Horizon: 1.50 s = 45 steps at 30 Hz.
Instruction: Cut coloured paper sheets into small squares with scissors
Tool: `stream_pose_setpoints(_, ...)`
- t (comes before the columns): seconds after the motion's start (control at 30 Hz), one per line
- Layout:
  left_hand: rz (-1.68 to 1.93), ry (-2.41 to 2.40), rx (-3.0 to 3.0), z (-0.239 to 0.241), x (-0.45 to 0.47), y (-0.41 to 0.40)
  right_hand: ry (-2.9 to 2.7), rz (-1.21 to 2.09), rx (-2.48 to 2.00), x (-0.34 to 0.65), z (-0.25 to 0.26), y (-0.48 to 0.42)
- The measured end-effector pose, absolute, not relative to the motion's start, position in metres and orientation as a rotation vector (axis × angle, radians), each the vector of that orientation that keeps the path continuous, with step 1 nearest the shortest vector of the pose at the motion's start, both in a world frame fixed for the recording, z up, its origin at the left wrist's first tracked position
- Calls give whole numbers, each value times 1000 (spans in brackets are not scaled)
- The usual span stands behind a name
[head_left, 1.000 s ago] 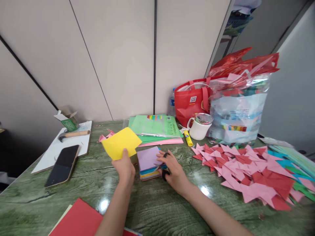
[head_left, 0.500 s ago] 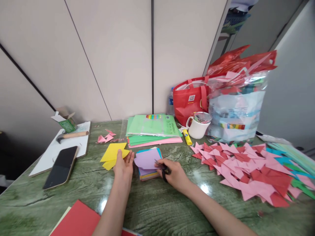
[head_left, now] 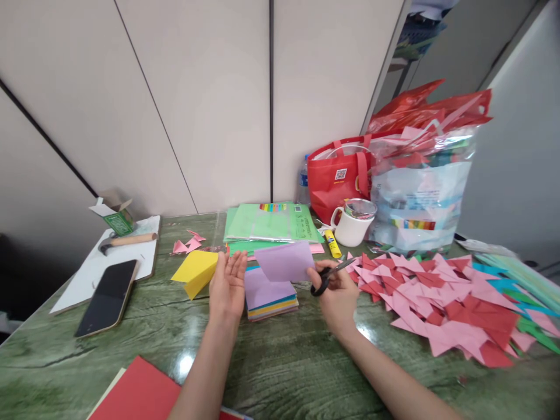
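My right hand (head_left: 335,294) pinches a lilac paper sheet (head_left: 285,261) by its right edge and lifts it off the stack of coloured paper squares (head_left: 269,297). Black-handled scissors (head_left: 329,275) hang on the same hand's fingers, blades pointing right. My left hand (head_left: 228,286) is raised beside the stack with its fingers stretched out and holds nothing. A folded yellow sheet (head_left: 195,271) lies on the green table just left of that hand.
A heap of folded pink and red paper pieces (head_left: 441,306) covers the right. Green paper packs (head_left: 271,224), a glue stick (head_left: 333,245), a white mug (head_left: 352,226), a red bag (head_left: 336,178) and a plastic bag (head_left: 420,198) stand behind. A phone (head_left: 107,296) and a hammer (head_left: 125,240) lie left; red paper (head_left: 140,391) near me.
My left hand set the yellow sheet down folded on the table and let go. My right hand, with the scissors, picked the lilac top sheet up off the stack.
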<state>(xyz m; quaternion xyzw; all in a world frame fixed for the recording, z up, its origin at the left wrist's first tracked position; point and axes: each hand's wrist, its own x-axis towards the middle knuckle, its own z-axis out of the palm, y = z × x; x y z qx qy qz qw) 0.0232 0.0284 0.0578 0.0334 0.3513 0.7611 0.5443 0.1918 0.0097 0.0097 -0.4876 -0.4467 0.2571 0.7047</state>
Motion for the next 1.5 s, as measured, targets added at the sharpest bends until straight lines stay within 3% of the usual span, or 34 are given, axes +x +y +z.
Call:
stream_pose_setpoints(0.33, 1769, 920, 332, 44, 38, 26, -777, 740, -1008, 197, 2, 21)
stream_pose_setpoints(0.57, 1794, 1564, 657, 19, 23, 39, -751, 765, -1010, 197, 1, 22)
stream_pose_setpoints(0.9, 1174, 2363, 1397, 9, -52, 46, -775, 788, -987, 197, 0, 21)
stream_pose_setpoints(1.1, 661, 2659, 1441, 2, -91, 45, -808, 767, -1013, 196, -1, 20)
stream_pose_setpoints(1.5, 550, 2727, 1444, 5, -102, 41, -791, 802, -1006, 195, 0, 19)
